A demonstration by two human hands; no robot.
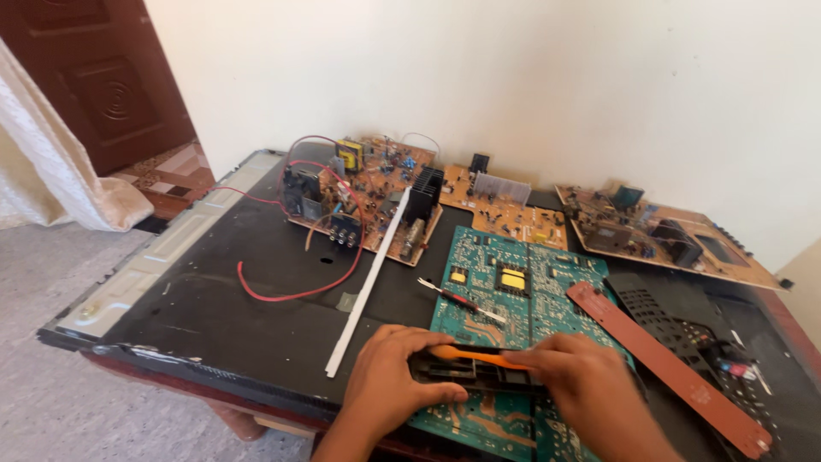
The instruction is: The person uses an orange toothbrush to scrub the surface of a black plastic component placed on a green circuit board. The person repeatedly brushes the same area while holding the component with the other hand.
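A green circuit board (513, 282) lies on the black panel (214, 308) in front of me. A black rectangular part (466, 372) rests on the board's near end. My left hand (389, 385) presses down on the left side of that part. My right hand (586, 385) grips a slim orange tool (470, 353) whose tip lies across the top of the black part. Both hands touch the part from opposite sides.
Three brown circuit boards (368, 192) (500, 205) (658, 231) line the back by the white wall. A white strip (368, 282), a red wire (291, 291), a small screwdriver (457, 299), a long brown strip (667, 364) and a black perforated cover (676, 312) lie around.
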